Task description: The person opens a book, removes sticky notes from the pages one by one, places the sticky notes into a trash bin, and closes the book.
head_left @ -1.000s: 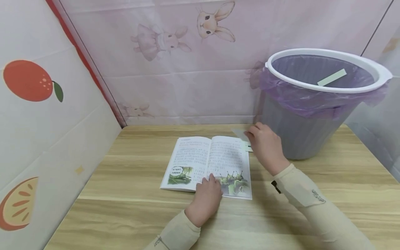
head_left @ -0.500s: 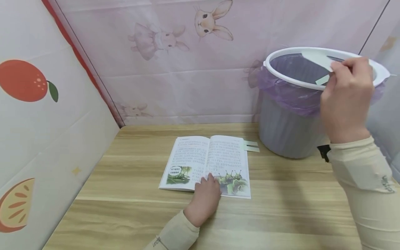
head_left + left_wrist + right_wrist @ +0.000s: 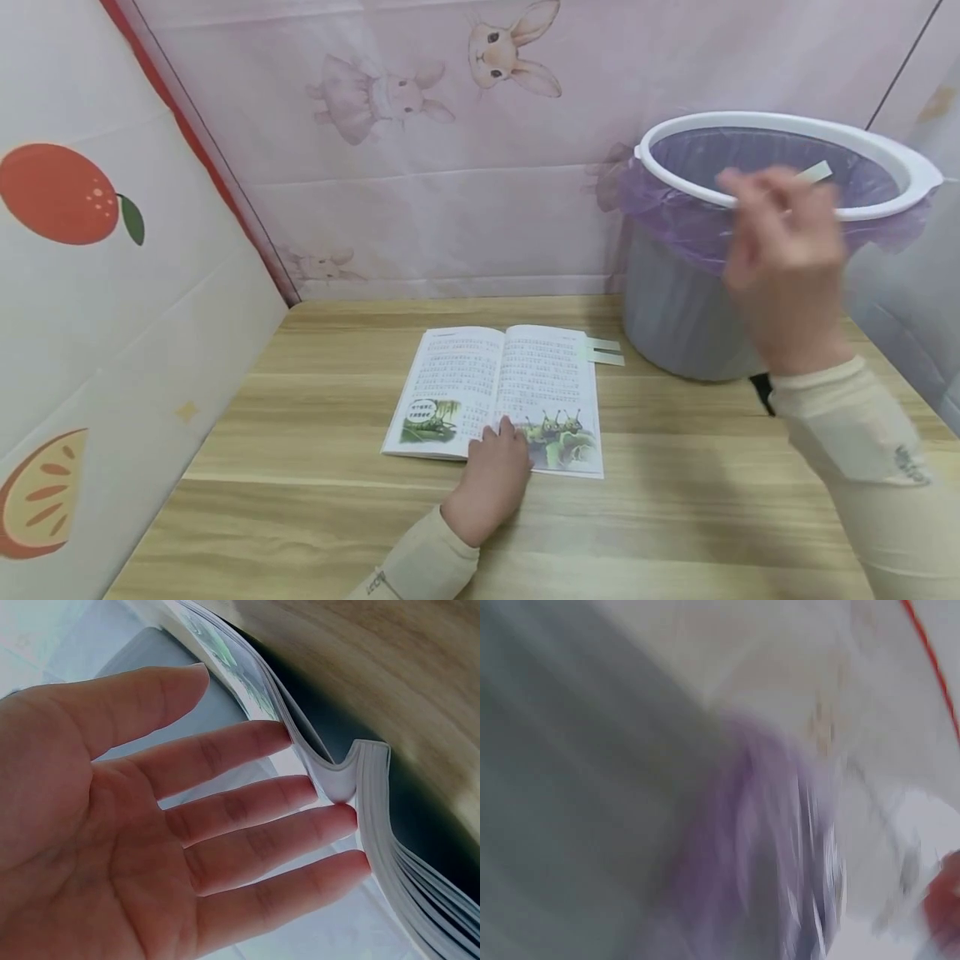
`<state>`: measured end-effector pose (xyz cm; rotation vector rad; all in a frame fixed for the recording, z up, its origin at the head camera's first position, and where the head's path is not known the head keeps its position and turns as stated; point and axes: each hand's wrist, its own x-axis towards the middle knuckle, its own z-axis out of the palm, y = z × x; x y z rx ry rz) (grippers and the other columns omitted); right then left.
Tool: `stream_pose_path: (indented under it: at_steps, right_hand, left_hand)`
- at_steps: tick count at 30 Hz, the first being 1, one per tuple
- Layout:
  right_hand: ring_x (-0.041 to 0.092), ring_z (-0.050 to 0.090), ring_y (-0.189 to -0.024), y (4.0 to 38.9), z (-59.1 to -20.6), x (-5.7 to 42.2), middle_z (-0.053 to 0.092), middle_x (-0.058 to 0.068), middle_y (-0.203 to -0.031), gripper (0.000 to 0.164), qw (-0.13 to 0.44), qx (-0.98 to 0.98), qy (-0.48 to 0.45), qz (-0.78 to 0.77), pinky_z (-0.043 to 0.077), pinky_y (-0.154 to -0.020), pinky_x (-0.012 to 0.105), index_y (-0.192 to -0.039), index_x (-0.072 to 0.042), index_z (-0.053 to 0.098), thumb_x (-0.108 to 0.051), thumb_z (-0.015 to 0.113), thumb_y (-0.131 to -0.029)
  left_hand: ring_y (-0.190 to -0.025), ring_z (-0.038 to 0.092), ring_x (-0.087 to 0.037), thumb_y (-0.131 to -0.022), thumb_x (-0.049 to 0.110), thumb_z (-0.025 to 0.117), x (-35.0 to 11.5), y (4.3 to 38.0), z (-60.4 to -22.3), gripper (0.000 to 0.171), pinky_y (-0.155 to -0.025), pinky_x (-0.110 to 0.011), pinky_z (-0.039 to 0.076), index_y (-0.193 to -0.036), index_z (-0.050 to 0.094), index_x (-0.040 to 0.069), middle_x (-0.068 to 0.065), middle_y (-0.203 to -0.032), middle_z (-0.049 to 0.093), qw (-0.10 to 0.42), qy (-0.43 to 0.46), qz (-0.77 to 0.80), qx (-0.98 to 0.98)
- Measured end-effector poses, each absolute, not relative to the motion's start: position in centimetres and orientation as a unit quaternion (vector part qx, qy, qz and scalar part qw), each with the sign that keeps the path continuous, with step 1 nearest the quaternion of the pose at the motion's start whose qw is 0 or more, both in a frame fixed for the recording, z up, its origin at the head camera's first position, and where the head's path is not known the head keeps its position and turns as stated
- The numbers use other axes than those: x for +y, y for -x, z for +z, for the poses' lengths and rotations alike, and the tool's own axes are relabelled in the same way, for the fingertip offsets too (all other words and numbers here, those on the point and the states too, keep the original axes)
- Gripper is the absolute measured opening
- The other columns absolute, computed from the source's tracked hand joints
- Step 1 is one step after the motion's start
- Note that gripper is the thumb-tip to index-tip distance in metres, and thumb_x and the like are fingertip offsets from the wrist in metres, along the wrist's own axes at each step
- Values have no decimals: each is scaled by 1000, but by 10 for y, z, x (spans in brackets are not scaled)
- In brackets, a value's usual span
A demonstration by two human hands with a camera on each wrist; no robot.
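Observation:
An open book [image 3: 551,367] lies on the table with printed text and green caterpillar pictures. My left hand [image 3: 493,479] rests on its lower edge by the spine; in the left wrist view the fingers [image 3: 247,817] are straight, tips touching the pages. Two pale green sticky tabs [image 3: 609,359] stick out from the book's right edge. Blurred by motion, my right hand [image 3: 787,267] is raised before the rim of the grey bin [image 3: 675,308], fingers loosely bent, with nothing visible in them. Behind it, part of a pale green strip [image 3: 816,172] shows inside the bin.
The bin stands at the table's back right, with a white rim [image 3: 761,119] and a purple bag [image 3: 667,208] folded over it. A printed curtain [image 3: 420,208] hangs behind the wooden table [image 3: 300,475], and another covers the left side.
My right hand went from the book's tabs up to the bin carrying a pale strip, then came back slightly leftward without it visible. The left hand stayed on the book.

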<state>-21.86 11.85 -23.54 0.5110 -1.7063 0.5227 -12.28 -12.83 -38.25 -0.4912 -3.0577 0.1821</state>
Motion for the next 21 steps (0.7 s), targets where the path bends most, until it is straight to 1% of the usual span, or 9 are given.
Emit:
stream_pose_path:
  at_steps: [1, 2, 3, 5, 7, 10, 12, 14, 21]
  right_hand:
    - [46, 55, -86, 218, -248, 114, 62, 26, -97, 25, 591, -730, -271, 209, 45, -78, 52, -106, 2, 68, 7, 50, -88]
    - [44, 56, -83, 219, -263, 110, 63, 24, -95, 23, 569, -733, -320, 193, 47, -75, 52, -103, 2, 68, 7, 54, -87]
    - [41, 58, -81, 221, -279, 107, 64, 22, -92, 22, 532, -743, -367, 174, 48, -72, 51, -101, 2, 68, 8, 56, -83]
    - [35, 58, -78, 227, -311, 104, 64, 19, -89, 17, 430, -785, -425, 132, 49, -67, 46, -94, 4, 68, 8, 61, -78]
    - [31, 58, -79, 236, -338, 101, 63, 15, -88, 14, 331, -838, -425, 84, 49, -66, 42, -89, 2, 67, 6, 67, -76]
    - [28, 56, -77, 250, -369, 95, 60, 10, -83, 14, 242, -892, -382, 27, 47, -64, 39, -81, -1, 66, 2, 76, -72]
    - [29, 57, -78, 258, -381, 91, 60, 10, -82, 17, 210, -909, -359, 9, 48, -65, 41, -80, -2, 66, -1, 80, -70]
    - [30, 58, -78, 265, -390, 86, 61, 10, -81, 16, 196, -917, -347, -3, 48, -65, 42, -79, -2, 67, -1, 80, -69]
    - [31, 59, -75, 280, -399, 75, 63, 12, -81, 10, 177, -925, -335, -19, 49, -63, 44, -78, -1, 65, 8, 68, -74]
  left_hand:
    - [-85, 62, -28, -90, 34, 66, -128, 122, -383, 38, -64, -39, 53, -106, 68, -1, -15, -110, 61, 24, 160, 61, -985]
    - [-83, 62, -27, -89, 34, 66, -128, 122, -384, 38, -63, -38, 53, -105, 68, 0, -15, -108, 61, 30, 161, 64, -984]
    - [-82, 62, -27, -89, 34, 66, -128, 122, -384, 38, -63, -38, 53, -104, 68, 0, -14, -107, 61, 35, 161, 67, -984]
    - [-84, 62, -27, -89, 35, 66, -128, 122, -386, 38, -64, -38, 54, -104, 69, 0, -14, -109, 62, 41, 160, 71, -984]
    - [-86, 63, -28, -89, 35, 66, -128, 122, -387, 39, -66, -39, 54, -107, 69, 0, -15, -112, 62, 41, 156, 78, -984]
    - [-93, 63, -30, -91, 35, 64, -128, 122, -386, 42, -71, -41, 55, -112, 67, -1, -15, -120, 61, 29, 151, 81, -985]
    - [-95, 63, -31, -91, 36, 63, -128, 122, -386, 43, -73, -42, 55, -114, 67, -1, -16, -122, 61, 22, 150, 81, -985]
    - [-96, 63, -31, -91, 36, 63, -128, 121, -385, 43, -73, -42, 55, -115, 67, -1, -16, -122, 61, 21, 150, 82, -985]
    - [-89, 63, -29, -91, 35, 64, -128, 121, -385, 40, -69, -40, 55, -110, 68, -1, -15, -117, 62, 32, 154, 82, -984]
